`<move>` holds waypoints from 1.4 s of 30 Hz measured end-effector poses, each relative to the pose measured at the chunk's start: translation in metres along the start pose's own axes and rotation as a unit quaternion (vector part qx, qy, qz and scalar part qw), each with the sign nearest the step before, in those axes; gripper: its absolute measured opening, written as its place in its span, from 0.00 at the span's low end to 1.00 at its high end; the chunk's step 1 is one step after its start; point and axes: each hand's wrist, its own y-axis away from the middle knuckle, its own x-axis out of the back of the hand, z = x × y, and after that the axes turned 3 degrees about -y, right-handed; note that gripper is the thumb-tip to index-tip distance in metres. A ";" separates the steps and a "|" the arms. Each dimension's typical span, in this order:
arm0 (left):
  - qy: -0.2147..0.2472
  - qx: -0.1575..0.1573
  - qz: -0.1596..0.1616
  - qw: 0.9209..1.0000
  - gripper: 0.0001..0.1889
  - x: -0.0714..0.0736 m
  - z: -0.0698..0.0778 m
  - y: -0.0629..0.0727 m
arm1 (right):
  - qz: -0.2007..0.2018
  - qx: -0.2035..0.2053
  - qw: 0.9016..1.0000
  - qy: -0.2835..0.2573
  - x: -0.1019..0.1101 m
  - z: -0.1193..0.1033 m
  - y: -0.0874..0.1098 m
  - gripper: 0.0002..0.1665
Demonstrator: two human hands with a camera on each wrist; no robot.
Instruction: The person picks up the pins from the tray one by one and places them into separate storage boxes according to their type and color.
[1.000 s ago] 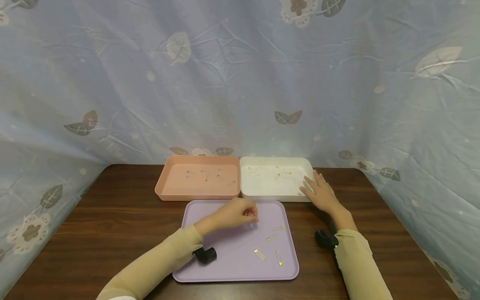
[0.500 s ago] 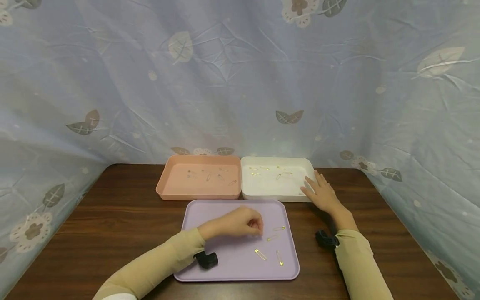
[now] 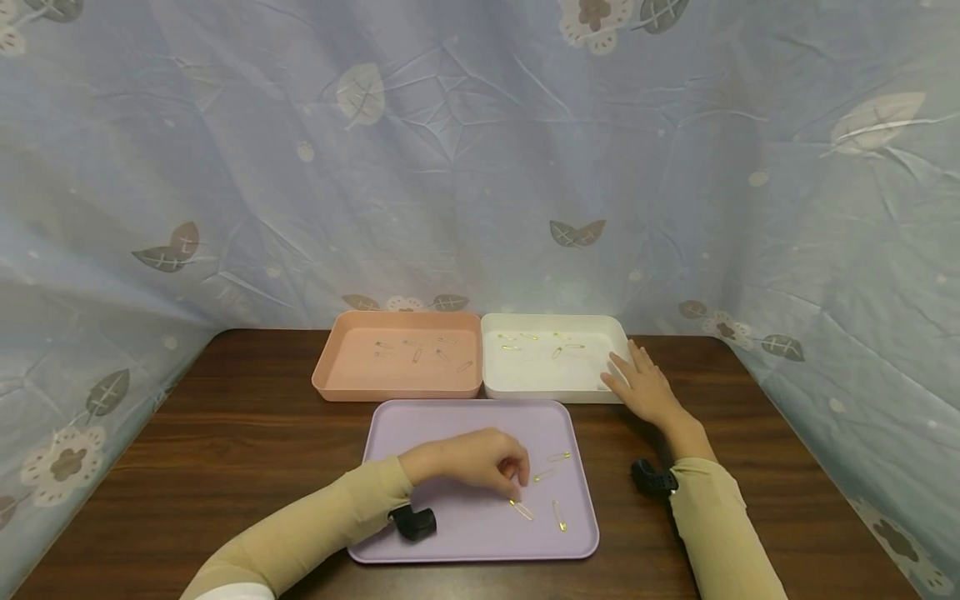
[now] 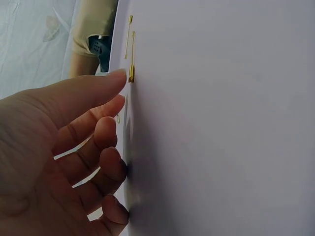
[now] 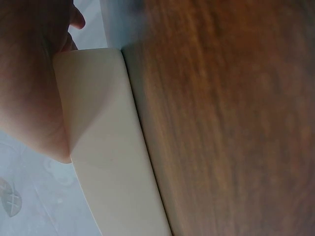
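Over the lilac tray (image 3: 442, 537), my left hand (image 3: 486, 461) reaches down beside a gold safety pin (image 3: 522, 511). In the left wrist view, the thumb (image 4: 98, 88) is close to the pin's gold head (image 4: 131, 74), with the fingers loosely bent and a gap between them and the thumb. Whether the thumb touches the pin, I cannot tell. Several gold safety pins lie on the tray's right half. My right hand (image 3: 647, 390) rests with spread fingers on the right rim of the white tray (image 3: 555, 395); the right wrist view shows its palm against the tray wall (image 5: 108, 142).
A pink tray (image 3: 397, 393) with several silver-looking safety pins stands against the white tray's left side. The white one has several gold pins in it. Both stand behind the lilac tray on a dark wooden table (image 3: 247, 433), with a patterned curtain (image 3: 480, 208) behind.
My left hand has moved toward the front and slightly right across the lilac tray, down to the gold safety pin, its thumb and fingers parting. My right hand has stayed on the white tray.
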 end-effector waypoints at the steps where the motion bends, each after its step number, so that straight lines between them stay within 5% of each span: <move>1: -0.003 0.001 -0.001 1.000 0.07 0.000 0.001 0.000 | -0.001 0.000 1.000 0.000 0.000 0.000 0.000 0.40; 22: -0.018 -0.004 -0.042 0.999 0.07 0.001 0.000 0.000 | -0.001 -0.004 1.000 0.001 -0.001 0.001 -0.002 0.40; 42: -0.011 -0.019 -0.044 0.999 0.07 0.003 0.003 -0.001 | -0.001 -0.007 1.000 -0.005 0.001 -0.001 0.000 0.40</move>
